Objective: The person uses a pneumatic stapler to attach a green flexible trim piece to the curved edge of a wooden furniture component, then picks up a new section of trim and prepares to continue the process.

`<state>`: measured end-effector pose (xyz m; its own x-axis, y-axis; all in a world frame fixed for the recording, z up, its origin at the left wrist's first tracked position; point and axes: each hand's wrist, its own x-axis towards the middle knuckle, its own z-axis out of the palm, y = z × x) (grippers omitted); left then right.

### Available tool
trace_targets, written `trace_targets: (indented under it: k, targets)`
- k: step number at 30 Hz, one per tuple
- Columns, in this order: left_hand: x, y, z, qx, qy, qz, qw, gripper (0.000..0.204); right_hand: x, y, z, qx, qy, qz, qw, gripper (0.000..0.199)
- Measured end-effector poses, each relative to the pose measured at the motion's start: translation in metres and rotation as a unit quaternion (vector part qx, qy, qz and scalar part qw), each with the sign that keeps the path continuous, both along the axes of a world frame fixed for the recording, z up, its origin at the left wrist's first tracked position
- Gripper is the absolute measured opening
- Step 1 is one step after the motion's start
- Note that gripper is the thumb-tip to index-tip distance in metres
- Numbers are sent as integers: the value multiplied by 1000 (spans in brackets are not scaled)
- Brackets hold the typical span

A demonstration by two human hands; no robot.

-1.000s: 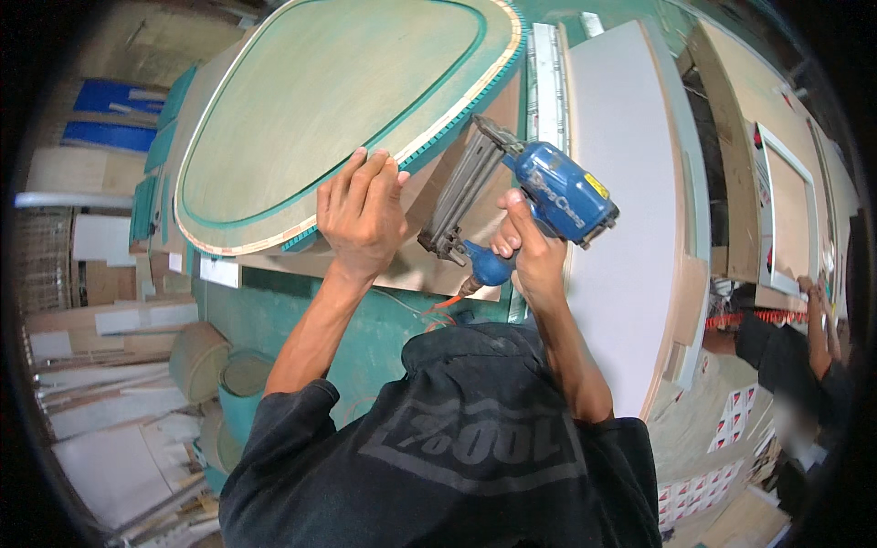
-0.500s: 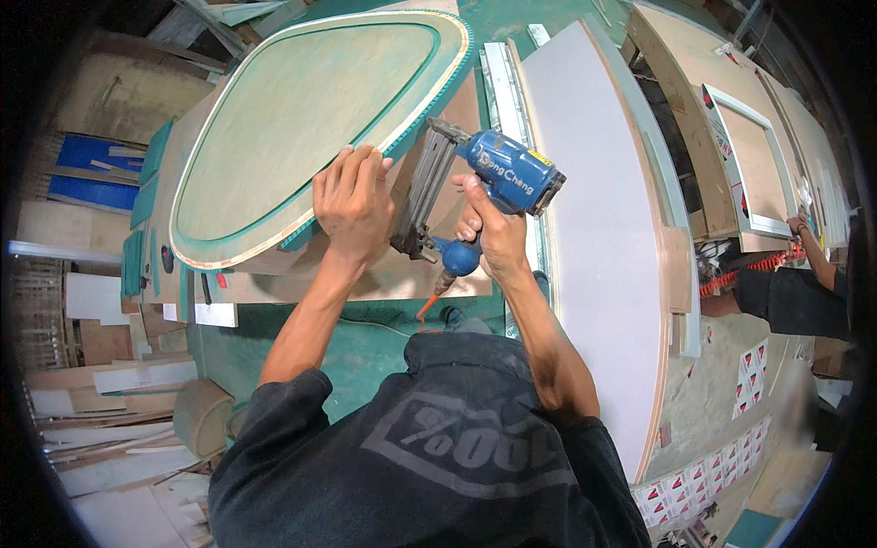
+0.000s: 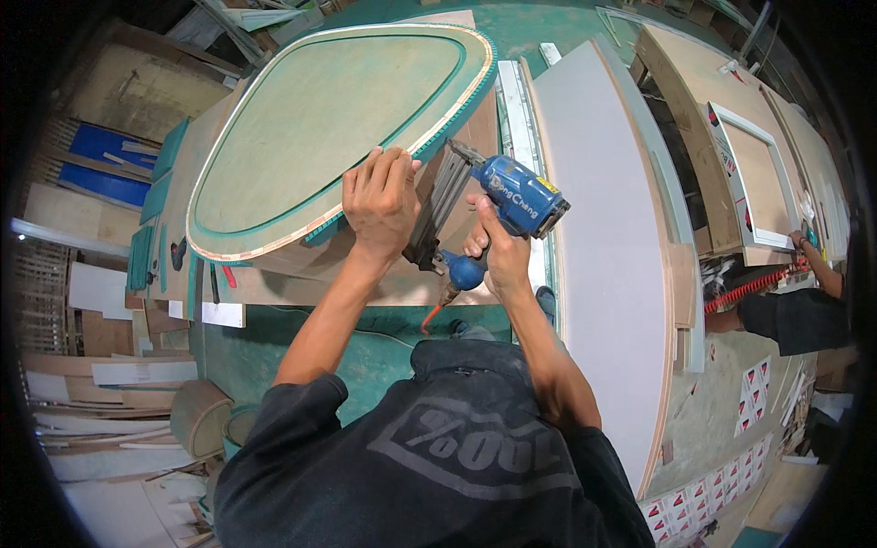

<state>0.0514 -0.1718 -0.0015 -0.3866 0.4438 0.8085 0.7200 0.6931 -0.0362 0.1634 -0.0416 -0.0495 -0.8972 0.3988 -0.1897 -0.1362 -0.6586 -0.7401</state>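
Left hand point(image 3: 381, 196) flat on rounded panel point(image 3: 320, 128) edge, right hand point(image 3: 498, 256) gripping blue nail gun point(image 3: 498, 196) beside it

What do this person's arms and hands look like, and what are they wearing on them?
Both hands are bare: no gloves, rings or watch show on the left hand or the right hand. The forearms are bare too. A dark charcoal short-sleeved shirt with a large faded grey print covers the upper arms, its sleeves ending near the elbows.

Blue nail gun point(image 3: 512, 196); green-edged tan oval panel point(image 3: 320, 128); white board point(image 3: 603, 247)
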Motion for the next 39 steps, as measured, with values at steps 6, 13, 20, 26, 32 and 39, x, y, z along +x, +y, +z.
trace_targets:
  k: [6,13,20,26,32,39]
  targets:
    - [5,-4,6,-2,-37,-14,999,14,2,-8,0,-6,-8,-13,1000,32]
    - [3,-8,8,-18,-44,-26,999,14,2,-20,5,0,-21,-35,999,31]
    - [7,-25,8,-26,-61,-27,997,26,11,-34,6,-35,-9,-24,999,25]
    - [9,-40,11,-19,-73,-38,996,26,11,-38,3,-53,3,-41,998,26]
    - [7,-52,12,-34,-63,-49,996,25,18,-58,12,-22,-10,-26,999,32]
    - [4,-66,14,-52,-51,-80,994,24,25,-75,3,-43,-4,-37,998,24]
